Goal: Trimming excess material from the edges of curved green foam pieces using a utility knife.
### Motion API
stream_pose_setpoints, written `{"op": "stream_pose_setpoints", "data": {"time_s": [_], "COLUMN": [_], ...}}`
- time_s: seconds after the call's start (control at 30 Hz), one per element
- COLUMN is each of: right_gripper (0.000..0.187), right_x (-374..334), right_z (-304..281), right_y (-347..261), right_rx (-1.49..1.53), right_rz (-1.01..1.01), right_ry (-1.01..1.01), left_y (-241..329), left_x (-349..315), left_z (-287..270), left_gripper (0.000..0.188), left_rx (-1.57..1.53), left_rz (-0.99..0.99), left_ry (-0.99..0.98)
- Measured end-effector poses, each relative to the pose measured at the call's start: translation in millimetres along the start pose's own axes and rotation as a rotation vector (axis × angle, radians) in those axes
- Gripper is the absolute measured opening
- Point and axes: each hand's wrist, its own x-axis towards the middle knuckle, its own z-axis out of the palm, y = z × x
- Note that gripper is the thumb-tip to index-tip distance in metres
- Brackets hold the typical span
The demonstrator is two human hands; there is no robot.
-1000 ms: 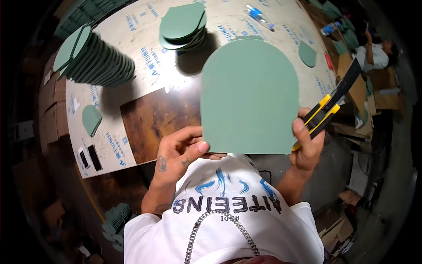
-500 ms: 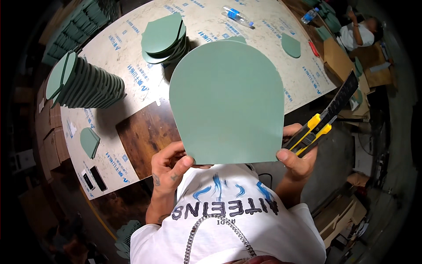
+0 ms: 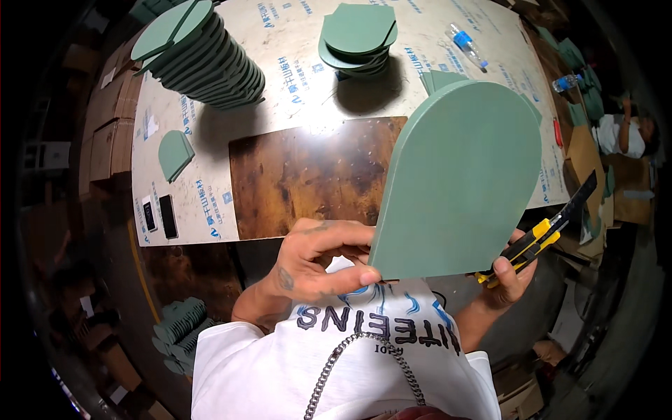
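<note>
A sage-green panel [image 3: 458, 182], rounded at the top and straight along the bottom, is held up tilted in front of me, its thin left edge showing. My left hand [image 3: 318, 262] pinches its lower left corner between thumb and fingers. At the lower right corner is my right hand [image 3: 514, 276], closed around a yellow and black utility knife [image 3: 535, 245] with its long dark blade out, pointing up and right. The right thumb is by the panel's corner; the other fingers are partly hidden behind panel and knife.
On the table [image 3: 294, 42] stand a tall stack of green panels [image 3: 210, 63] and a shorter stack [image 3: 357, 35]. Small green pieces [image 3: 175, 154], two phones [image 3: 168, 217], a dark wood-grain board [image 3: 315, 175] and a water bottle [image 3: 465, 45] lie there too. A person [image 3: 623, 133] sits far right.
The panel has turned from facing me squarely to a slant, showing its left edge. Both hands keep hold. My view has shifted, so the table sits farther right and higher.
</note>
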Motion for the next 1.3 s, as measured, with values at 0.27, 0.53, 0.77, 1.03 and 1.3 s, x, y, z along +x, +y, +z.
{"op": "stream_pose_setpoints", "data": {"time_s": [0.27, 0.53, 0.77, 1.03, 1.3], "right_gripper": [0.053, 0.05, 0.05, 0.014, 0.023], "right_x": [0.4, -1.8, 0.4, 8.3, -0.5], "right_z": [9.4, 4.8, 31.4, 67.8, 78.3], "right_y": [-1.8, -7.8, -3.4, 10.6, 15.0], "right_rx": [-0.054, -0.079, -0.127, 0.076, 0.298], "right_rz": [0.021, 0.039, -0.1, 0.195, 0.413], "right_ry": [-0.032, -0.178, -0.218, -0.163, -0.303], "left_y": [20.3, 15.0, -25.1, -95.7, -101.9], "left_x": [12.0, 35.1, 51.6, 109.7, 121.2], "left_z": [-8.7, -30.1, -20.2, -34.2, -2.0], "left_gripper": [0.086, 0.053, 0.039, 0.027, 0.019], "left_rx": [-0.067, 0.043, -0.105, -1.357, -1.354], "left_rz": [-0.231, -0.11, -0.212, 0.234, 0.3], "left_ry": [0.1, 0.14, 0.502, -0.448, -0.515]}}
